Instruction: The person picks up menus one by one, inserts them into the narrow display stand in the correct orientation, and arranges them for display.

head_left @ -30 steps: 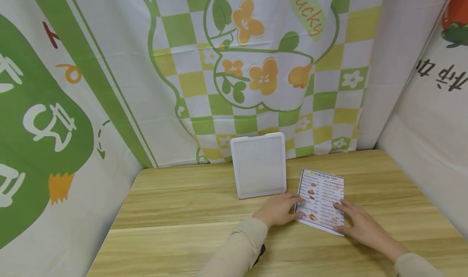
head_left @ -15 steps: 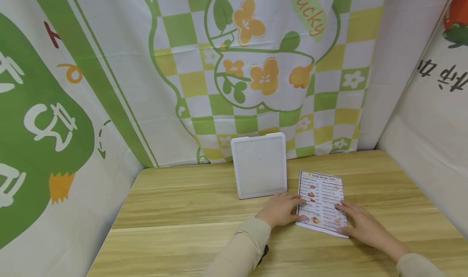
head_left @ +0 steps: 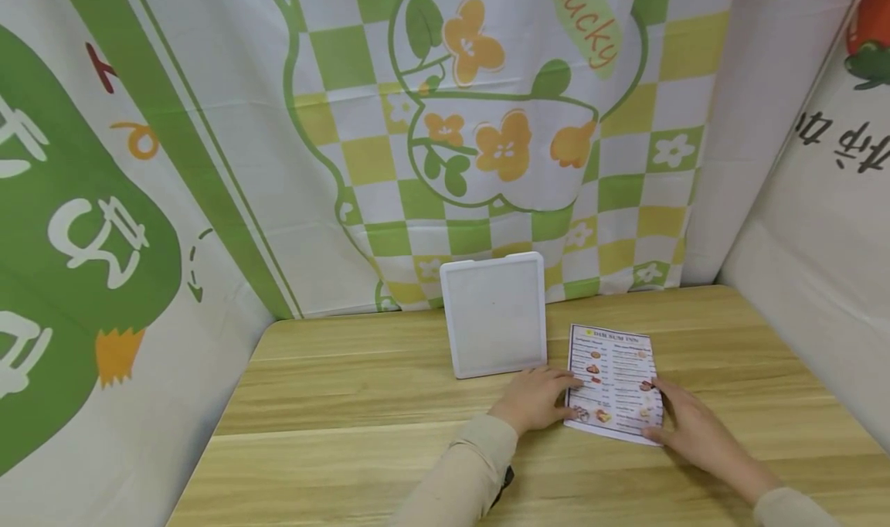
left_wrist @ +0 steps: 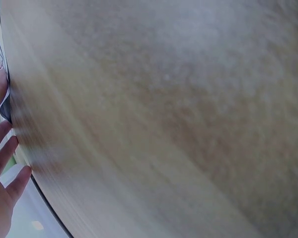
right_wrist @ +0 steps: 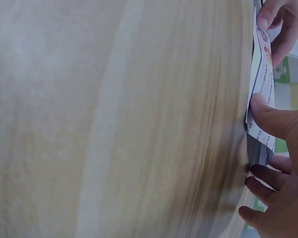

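A printed menu sheet (head_left: 612,365) with small food pictures lies at the right side of the wooden table. My left hand (head_left: 534,400) holds its left edge near the lower corner. On the opposite side, my right hand (head_left: 695,430) grips the right edge, thumb near the lower corner. In the right wrist view, the right thumb (right_wrist: 270,116) lies over the menu, while the other fingers reach down beside it to the table; the edge there is slightly raised. Just behind my left hand stands a white rectangular framed panel (head_left: 495,318), leaning back a little.
The wooden table (head_left: 334,403) runs back to a green-and-yellow checked curtain (head_left: 480,233). Printed cloth panels enclose the left and right sides. A dark band shows at the left wrist.
The menu has shifted slightly toward me and turned straighter. My right fingers have moved from its face to the right edge, which now bows up. My left hand moves slightly right; the white panel stays put.
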`<state>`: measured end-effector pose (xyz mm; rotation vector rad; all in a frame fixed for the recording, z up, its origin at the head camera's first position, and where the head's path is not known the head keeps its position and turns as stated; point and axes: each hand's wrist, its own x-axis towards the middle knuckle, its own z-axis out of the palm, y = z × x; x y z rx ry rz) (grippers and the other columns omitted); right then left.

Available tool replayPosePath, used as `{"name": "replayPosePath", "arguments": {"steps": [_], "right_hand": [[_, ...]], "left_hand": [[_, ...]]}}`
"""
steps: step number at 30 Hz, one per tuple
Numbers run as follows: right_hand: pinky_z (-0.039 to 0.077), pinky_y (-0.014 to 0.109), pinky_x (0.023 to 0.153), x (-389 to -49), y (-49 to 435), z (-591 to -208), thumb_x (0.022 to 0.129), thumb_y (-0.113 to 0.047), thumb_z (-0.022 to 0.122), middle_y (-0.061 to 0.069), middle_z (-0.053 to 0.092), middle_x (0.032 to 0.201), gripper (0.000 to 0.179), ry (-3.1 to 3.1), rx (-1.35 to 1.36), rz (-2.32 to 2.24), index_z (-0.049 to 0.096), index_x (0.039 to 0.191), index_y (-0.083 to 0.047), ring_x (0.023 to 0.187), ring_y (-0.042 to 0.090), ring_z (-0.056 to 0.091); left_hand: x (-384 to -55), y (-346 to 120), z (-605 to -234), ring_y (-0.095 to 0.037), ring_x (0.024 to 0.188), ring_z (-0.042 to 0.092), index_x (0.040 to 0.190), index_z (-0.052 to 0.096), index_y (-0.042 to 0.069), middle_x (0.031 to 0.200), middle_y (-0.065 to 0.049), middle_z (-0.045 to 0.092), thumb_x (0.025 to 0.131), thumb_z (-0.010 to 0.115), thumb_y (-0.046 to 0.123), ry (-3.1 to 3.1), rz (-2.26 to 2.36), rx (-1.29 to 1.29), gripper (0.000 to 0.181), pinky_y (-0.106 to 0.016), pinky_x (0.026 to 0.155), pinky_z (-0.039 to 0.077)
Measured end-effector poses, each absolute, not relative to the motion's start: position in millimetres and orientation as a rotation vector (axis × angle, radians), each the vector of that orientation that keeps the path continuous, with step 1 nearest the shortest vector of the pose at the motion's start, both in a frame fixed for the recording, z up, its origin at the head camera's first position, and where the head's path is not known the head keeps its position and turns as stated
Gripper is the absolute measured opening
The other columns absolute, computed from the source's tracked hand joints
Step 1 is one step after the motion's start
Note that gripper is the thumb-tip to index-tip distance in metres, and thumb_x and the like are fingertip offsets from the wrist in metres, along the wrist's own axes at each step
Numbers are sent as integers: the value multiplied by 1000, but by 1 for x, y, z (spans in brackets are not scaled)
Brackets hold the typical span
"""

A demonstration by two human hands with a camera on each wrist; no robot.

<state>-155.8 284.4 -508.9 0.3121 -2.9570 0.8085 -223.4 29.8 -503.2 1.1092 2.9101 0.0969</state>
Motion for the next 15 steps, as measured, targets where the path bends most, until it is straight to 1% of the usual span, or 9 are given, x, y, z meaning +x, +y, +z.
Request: {"name": "replayPosePath", "arguments": {"steps": [4, 7, 9, 12, 13, 15], "right_hand": [[30, 63, 94, -156, 281, -507, 70, -28, 80, 39, 37, 130, 86, -2939, 272, 851, 37, 131, 14, 116, 56, 35], [30, 63, 94, -157, 279, -506, 77, -29, 75, 40, 38, 129, 80, -2921, 222, 915, 37, 132, 15, 116, 56, 36], [33, 62, 92, -159, 278, -504, 82, -28, 71, 40, 41, 127, 75, -2901, 178, 951, 36, 132, 14, 115, 54, 40], [42, 57, 84, -161, 275, -503, 84, -20, 69, 35, 52, 117, 68, -2856, 100, 993, 36, 132, 15, 103, 47, 53], [46, 53, 79, -162, 274, -503, 83, -17, 69, 33, 56, 111, 66, -2839, 75, 993, 37, 131, 16, 96, 42, 57], [49, 42, 69, -163, 273, -503, 82, -12, 70, 28, 61, 99, 64, -2805, 30, 1007, 38, 130, 17, 82, 32, 60]], "left_hand": [[-223, 30, -505, -8, 125, 42, 131, 51, 35, 134, 14, 48, 85, 56, 54, 2919, 97, 1107, 51, -28, 108, 26], [-223, 31, -504, -8, 125, 42, 131, 50, 35, 134, 14, 48, 85, 57, 54, 2921, 103, 1099, 51, -28, 108, 26], [-223, 31, -504, -9, 125, 43, 132, 50, 35, 135, 14, 47, 85, 57, 54, 2921, 107, 1096, 51, -28, 108, 26], [-223, 31, -504, -10, 125, 43, 132, 50, 34, 136, 12, 47, 84, 58, 54, 2923, 124, 1089, 52, -29, 108, 27], [-223, 31, -504, -10, 125, 43, 132, 50, 34, 136, 12, 47, 84, 59, 53, 2926, 130, 1086, 53, -29, 107, 28], [-223, 31, -505, -11, 124, 44, 132, 50, 33, 136, 12, 47, 83, 60, 54, 2931, 149, 1080, 54, -30, 107, 28]]}}
